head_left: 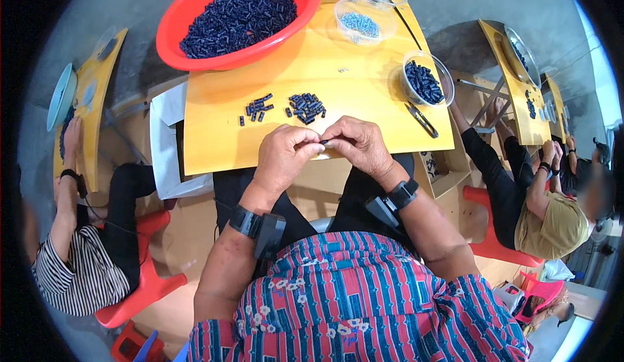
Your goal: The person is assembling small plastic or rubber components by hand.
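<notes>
Two hands pinch a small dark piece at the near edge of a yellow desk (364, 69).

The left hand (284, 157) and right hand (359, 144) meet with fingers closed on the dark piece (323, 142), its long axis running left to right between them. Beyond the hands on the desk lie two loose clusters of dark pieces (306, 106); farther off sits a red basin (239, 16). Bare desktop lies open to either side.
</notes>
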`<action>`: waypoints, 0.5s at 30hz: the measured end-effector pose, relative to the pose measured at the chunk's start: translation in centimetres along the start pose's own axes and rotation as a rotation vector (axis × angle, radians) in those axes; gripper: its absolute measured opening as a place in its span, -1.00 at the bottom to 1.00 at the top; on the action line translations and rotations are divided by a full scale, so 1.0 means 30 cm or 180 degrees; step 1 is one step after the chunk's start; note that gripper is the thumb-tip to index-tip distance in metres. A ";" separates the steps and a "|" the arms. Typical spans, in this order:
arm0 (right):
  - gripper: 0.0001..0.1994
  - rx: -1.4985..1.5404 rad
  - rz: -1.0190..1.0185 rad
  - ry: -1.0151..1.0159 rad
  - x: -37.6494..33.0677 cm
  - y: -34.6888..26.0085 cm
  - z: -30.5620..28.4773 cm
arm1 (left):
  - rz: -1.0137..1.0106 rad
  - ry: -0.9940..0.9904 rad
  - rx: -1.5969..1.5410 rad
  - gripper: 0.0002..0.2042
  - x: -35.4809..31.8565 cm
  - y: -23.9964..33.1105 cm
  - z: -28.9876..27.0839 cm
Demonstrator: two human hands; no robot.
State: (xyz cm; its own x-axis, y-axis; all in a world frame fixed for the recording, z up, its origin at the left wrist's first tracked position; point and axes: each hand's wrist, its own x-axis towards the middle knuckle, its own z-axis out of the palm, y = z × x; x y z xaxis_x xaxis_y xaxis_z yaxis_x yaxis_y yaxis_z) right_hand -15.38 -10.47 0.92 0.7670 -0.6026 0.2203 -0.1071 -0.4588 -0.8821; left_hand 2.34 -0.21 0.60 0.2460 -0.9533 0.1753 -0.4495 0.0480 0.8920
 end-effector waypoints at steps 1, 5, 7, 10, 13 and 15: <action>-0.90 -0.0032 -0.0061 0.0015 -0.003 -0.003 -0.001 | 0.0007 0.0006 -0.0009 -0.84 0.000 -0.005 0.002; -0.89 0.0016 -0.0238 -0.0046 -0.001 -0.018 -0.010 | 0.0111 -0.0077 -0.0049 -0.84 -0.011 -0.008 -0.003; -0.89 0.0052 -0.0198 -0.0141 0.018 -0.027 -0.042 | 0.0089 -0.0081 -0.0044 -0.85 -0.011 0.012 -0.002; -0.87 -0.0111 0.0034 0.0474 0.073 0.012 -0.091 | 0.0041 0.0040 -0.0158 -0.87 -0.017 0.028 0.009; -0.90 -0.1524 0.0235 0.1170 0.154 0.026 -0.140 | 0.0197 0.0002 0.0081 -0.89 -0.018 0.030 0.007; -0.90 -0.1651 0.0199 0.1222 0.187 0.068 -0.165 | 0.0244 -0.0006 0.0092 -0.90 -0.015 0.039 0.006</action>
State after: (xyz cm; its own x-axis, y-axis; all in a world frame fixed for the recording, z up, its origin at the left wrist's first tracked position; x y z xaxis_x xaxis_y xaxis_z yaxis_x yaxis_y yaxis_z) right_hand -14.43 -18.02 2.42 0.4790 -0.7849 0.3930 -0.5097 -0.6132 -0.6035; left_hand 1.57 0.22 1.49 0.2083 -0.9477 0.2419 -0.4917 0.1124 0.8635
